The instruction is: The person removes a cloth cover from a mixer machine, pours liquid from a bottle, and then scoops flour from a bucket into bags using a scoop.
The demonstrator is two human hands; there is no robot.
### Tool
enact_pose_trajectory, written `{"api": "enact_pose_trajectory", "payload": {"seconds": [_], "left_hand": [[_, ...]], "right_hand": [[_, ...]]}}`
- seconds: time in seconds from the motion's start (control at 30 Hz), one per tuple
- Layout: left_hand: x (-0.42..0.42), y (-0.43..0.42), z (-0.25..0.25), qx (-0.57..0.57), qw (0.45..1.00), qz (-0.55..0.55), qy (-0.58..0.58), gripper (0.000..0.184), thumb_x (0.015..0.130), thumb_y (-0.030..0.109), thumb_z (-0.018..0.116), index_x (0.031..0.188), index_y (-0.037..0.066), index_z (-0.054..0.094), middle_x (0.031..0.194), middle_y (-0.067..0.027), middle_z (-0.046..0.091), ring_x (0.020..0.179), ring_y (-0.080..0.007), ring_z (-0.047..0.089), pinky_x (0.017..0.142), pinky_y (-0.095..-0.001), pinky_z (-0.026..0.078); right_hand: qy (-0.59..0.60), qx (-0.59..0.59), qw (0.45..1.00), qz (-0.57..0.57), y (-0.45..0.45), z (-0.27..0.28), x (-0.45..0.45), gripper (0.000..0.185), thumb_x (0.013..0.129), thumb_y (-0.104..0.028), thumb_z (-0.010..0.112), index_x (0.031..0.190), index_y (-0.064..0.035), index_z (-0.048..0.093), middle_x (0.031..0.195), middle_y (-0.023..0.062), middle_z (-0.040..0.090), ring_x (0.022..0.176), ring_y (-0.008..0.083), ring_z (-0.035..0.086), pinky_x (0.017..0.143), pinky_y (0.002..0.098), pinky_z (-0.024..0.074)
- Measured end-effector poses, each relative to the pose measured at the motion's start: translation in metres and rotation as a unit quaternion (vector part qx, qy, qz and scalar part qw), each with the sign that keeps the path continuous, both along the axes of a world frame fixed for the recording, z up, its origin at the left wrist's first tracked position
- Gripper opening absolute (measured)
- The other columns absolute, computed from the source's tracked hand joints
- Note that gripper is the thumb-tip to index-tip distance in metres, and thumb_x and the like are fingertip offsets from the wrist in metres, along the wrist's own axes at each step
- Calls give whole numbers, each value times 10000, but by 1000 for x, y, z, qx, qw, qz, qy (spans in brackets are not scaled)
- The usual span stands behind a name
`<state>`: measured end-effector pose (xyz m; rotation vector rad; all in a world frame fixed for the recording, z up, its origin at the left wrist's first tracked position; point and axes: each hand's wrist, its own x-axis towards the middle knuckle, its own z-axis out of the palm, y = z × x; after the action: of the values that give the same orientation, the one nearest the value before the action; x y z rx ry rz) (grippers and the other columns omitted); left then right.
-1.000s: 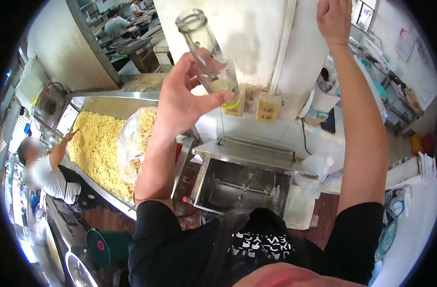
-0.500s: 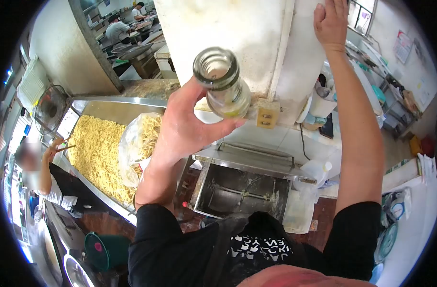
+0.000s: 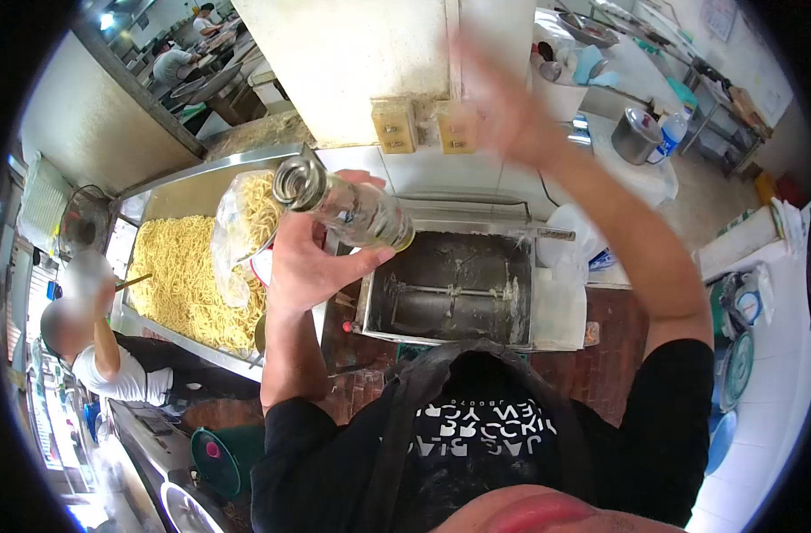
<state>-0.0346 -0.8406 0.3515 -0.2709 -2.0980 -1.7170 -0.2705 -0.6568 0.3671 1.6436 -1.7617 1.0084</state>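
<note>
You have one clear glass bottle (image 3: 356, 213) raised in the air in front of you, tilted, its open mouth toward the upper left and its base toward the right. A little yellow shows near the base. Your left hand (image 3: 308, 258) is wrapped around it, thumb along the lower side and fingers behind, gripping it by the body. Your right hand (image 3: 503, 115) is up in front of the wall, well apart from the bottle; it is too blurred to tell whether its fingers are clenched or loose.

Beyond the bottle's base, lower down in view, you have one metal tank (image 3: 476, 320) with a single bar across it and pale residue on its inside. On the wall above are two yellow outlet boxes (image 3: 394, 126), side by side; your right hand is nearest the second one.

To your left stands one metal tray (image 3: 179, 197) bearing a broad bed of noodles (image 3: 174, 275) and one clear plastic bag (image 3: 230, 222) with more noodles in it. One co-worker (image 3: 112, 364) stands beside that tray, with one stick (image 3: 137, 282) at hand. You can count two more people (image 3: 170, 67) in the back room.

To your right are one metal pot (image 3: 634, 138) and, just beside it, one blue-labelled plastic bottle (image 3: 672, 133). One green bucket (image 3: 223, 466) sits at your lower left.
</note>
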Motion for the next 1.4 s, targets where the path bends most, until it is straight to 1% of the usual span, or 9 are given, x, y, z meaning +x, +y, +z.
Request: {"api": "enact_pose_trajectory", "payload": {"seconds": [0.03, 0.1, 0.2, 0.3, 0.37, 0.57, 1.0, 1.1, 1.4], "left_hand": [[5, 4, 2, 5, 1000, 3, -5, 583, 655, -89, 783, 1187, -56, 546, 1220, -110, 574, 1075, -183, 586, 945, -331, 475], [17, 10, 8, 13, 1000, 9, -22, 579, 658, -96, 778, 1186, -66, 542, 1230, -118, 565, 1083, -191, 584, 953, -337, 474], [21, 14, 10, -42, 999, 13, 3, 575, 658, -87, 785, 1181, -53, 550, 1219, -107, 572, 1083, -188, 585, 954, -337, 476], [21, 25, 12, -42, 998, 47, -8, 556, 649, -75, 799, 1156, -38, 572, 1195, -98, 587, 1067, -174, 590, 941, -327, 480], [18, 29, 13, -55, 997, 47, 11, 541, 642, -40, 813, 1138, 0, 600, 1133, -73, 620, 1036, -150, 598, 914, -308, 482], [18, 25, 15, -91, 993, 76, 4, 549, 644, 3, 820, 1152, 36, 613, 1071, -47, 650, 1004, -139, 615, 886, -301, 488], [-43, 3, 10, -129, 977, 150, 84, 585, 638, 39, 829, 1172, 51, 592, 1076, -89, 660, 985, -208, 643, 860, -320, 503], [-56, 11, 40, -295, 918, 207, 167, 625, 615, 20, 818, 1189, 53, 574, 1106, -122, 632, 1020, -274, 627, 870, -348, 498], [-85, 27, 87, -300, 839, 214, 400, 657, 574, 11, 803, 1187, 24, 566, 1116, -158, 608, 992, -309, 587, 835, -382, 478]], "right_hand": [[90, 375, 918, -91, 8, -4, 34, 769, 900, -441, 607, 1451, 1, 305, 1494, 199, 347, 1381, 342, 339, 1134, 440, 297], [130, 411, 902, 35, 37, -76, 24, 832, 891, -513, 579, 1473, -5, 271, 1541, 183, 267, 1434, 335, 237, 1169, 454, 216], [-16, 282, 959, -35, 41, -53, 22, 831, 840, -496, 639, 1479, -75, 315, 1561, 151, 237, 1457, 311, 179, 1189, 456, 154], [219, 260, 938, -67, 34, -35, 9, 773, 876, -469, 610, 1466, -57, 329, 1536, 166, 287, 1429, 328, 251, 1179, 435, 190], [131, 89, 980, -121, 24, 21, -20, 708, 897, -411, 603, 1453, -52, 350, 1516, 169, 322, 1390, 348, 320, 1154, 427, 247], [253, -190, 882, -349, -13, 151, -147, 658, 882, -205, 613, 1383, 119, 336, 1459, 297, 324, 1343, 450, 321, 1123, 485, 277], [260, -255, 884, -294, -47, 129, -192, 640, 890, -153, 540, 1428, 80, 285, 1497, 282, 263, 1372, 461, 269, 1145, 484, 245], [263, -260, 884, -288, -47, 129, -195, 636, 888, -147, 535, 1426, 84, 288, 1494, 281, 272, 1365, 463, 283, 1141, 479, 256], [225, -253, 900, -275, -44, 130, -190, 677, 867, -143, 536, 1447, 69, 258, 1522, 274, 216, 1382, 464, 242, 1158, 475, 233]]}}
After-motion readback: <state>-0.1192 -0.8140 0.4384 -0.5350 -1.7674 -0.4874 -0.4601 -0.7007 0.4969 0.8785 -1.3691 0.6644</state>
